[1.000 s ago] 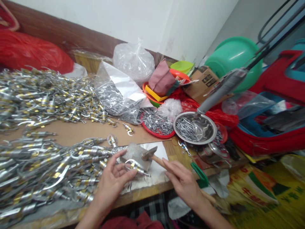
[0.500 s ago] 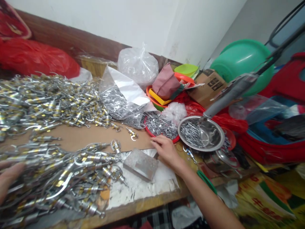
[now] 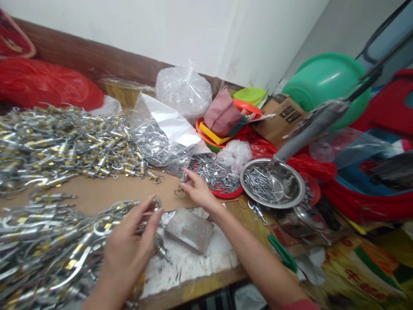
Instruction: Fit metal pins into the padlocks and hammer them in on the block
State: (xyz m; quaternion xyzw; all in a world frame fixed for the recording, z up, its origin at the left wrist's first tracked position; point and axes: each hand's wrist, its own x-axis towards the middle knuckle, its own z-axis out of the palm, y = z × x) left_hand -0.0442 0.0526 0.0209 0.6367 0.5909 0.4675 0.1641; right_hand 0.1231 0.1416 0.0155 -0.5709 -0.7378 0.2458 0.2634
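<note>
My left hand (image 3: 129,245) hovers over the near heap of silver and gold metal clasps (image 3: 48,241), its fingertips pinching one clasp at the heap's right edge. My right hand (image 3: 197,189) reaches forward and closes thumb and fingers on a single loose clasp (image 3: 180,186) lying on the brown cardboard (image 3: 106,189), just left of the red tray of small metal parts (image 3: 219,174). A grey metal block (image 3: 189,230) lies between my two hands on a white sheet.
A second large heap of clasps (image 3: 64,142) covers the far left. Clear plastic bags (image 3: 167,129), a steel bowl of pins (image 3: 272,183), coloured trays (image 3: 226,125), a cardboard box (image 3: 280,116) and a green basin (image 3: 325,82) crowd the back and right. The table's front edge (image 3: 200,286) is near.
My left hand came back from the far left to the near heap's right edge. My right hand moved left from beside the block to the loose clasp. The hammer seen one second ago is gone from view.
</note>
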